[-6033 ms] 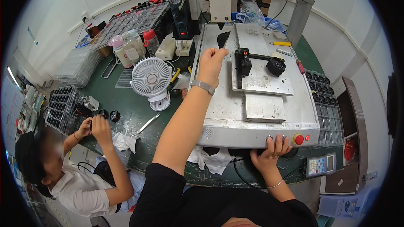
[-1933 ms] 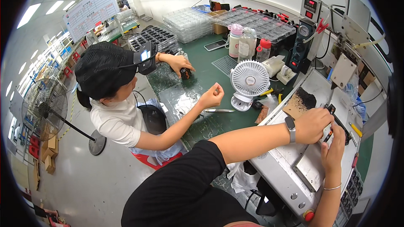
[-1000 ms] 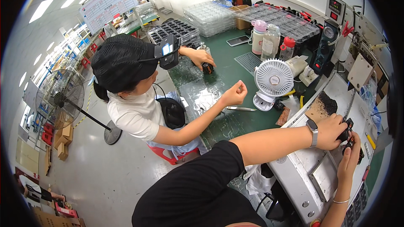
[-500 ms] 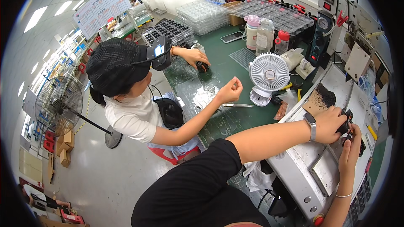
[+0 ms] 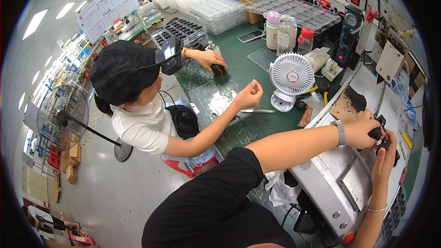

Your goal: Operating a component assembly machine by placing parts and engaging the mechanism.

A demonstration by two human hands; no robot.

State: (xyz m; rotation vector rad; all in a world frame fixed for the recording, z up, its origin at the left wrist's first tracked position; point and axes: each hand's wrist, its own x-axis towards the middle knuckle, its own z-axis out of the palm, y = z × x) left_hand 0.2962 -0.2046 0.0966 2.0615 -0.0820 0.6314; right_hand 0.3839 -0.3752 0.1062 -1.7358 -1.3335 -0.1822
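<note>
My left hand (image 5: pixel 362 133), with a grey watch at its wrist, is closed on a small black plastic part (image 5: pixel 381 120) above the white bench machine at the right. Just beside it my right hand (image 5: pixel 382 158), a thin bangle on its wrist, curls round the same dark piece or one touching it; the fingers hide where it ends. A heap of tiny black parts (image 5: pixel 355 100) lies on a brown cardboard sheet (image 5: pixel 342 111) beyond my left hand. Below both hands is a flat metal plate (image 5: pixel 355 184) on the machine's white top (image 5: pixel 326 167).
Left, a co-worker in a black cap (image 5: pixel 124 66) works at the green table (image 5: pixel 250 133). A white desk fan (image 5: pixel 292 76), bottles (image 5: pixel 285 36) and clear trays (image 5: pixel 218 14) stand there. A red button (image 5: pixel 349 237) sits on the machine's front; a yellow-handled tool (image 5: pixel 406 140) lies right.
My left wrist has turned slightly, and its hand has shifted a little while staying on the black part. The whole view has moved a little; the co-worker's hands stay nearly in place.
</note>
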